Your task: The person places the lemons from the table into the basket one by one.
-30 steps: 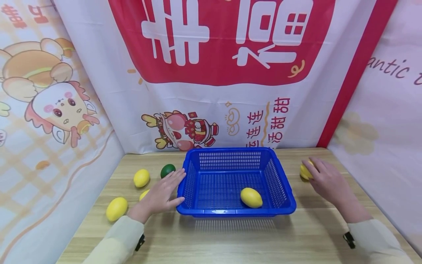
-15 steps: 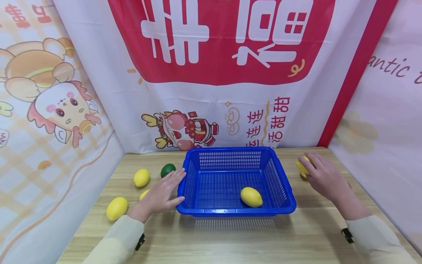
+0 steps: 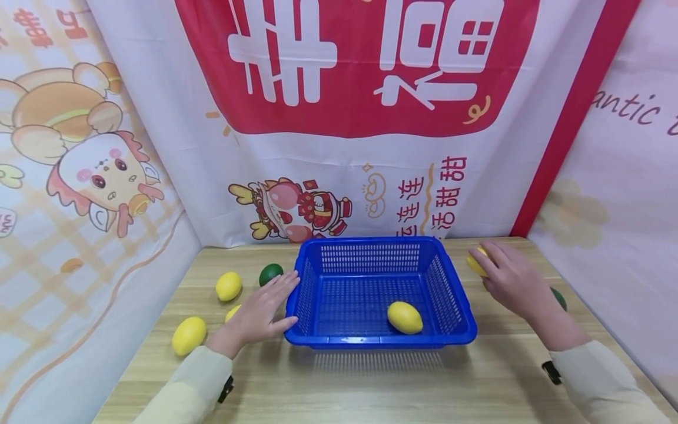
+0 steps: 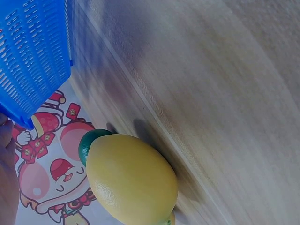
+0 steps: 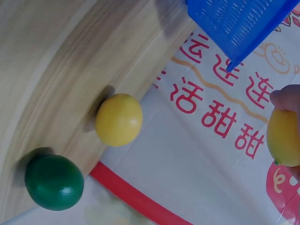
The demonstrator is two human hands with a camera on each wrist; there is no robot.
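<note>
My left hand [image 3: 265, 309] rests on the left rim of a blue plastic basket [image 3: 380, 340], fingers straight. One lemon [image 3: 405, 318] lies inside, near the front right. My right hand [image 3: 514, 280] grips another lemon [image 3: 478, 262] between thumb and fingers, to the right of the basket. The right wrist view shows this held lemon [image 5: 285, 138] raised off the table, with a second lemon [image 5: 119, 120] and a dark green lime-like fruit [image 5: 55, 182] on the wood below. That green fruit [image 3: 558, 298] peeks out behind my right wrist in the head view.
Left of the basket, lemons [image 3: 228, 286] [image 3: 189, 335] and a dark green fruit [image 3: 271, 274] lie on the wooden table [image 3: 371, 394]. One more lemon [image 3: 232, 312] is partly covered by my left hand. Printed cloth [image 3: 365, 147] hangs behind the table.
My right hand has lifted its lemon and moved left toward the basket, uncovering part of the green fruit behind the wrist. The left hand stays on the rim.
</note>
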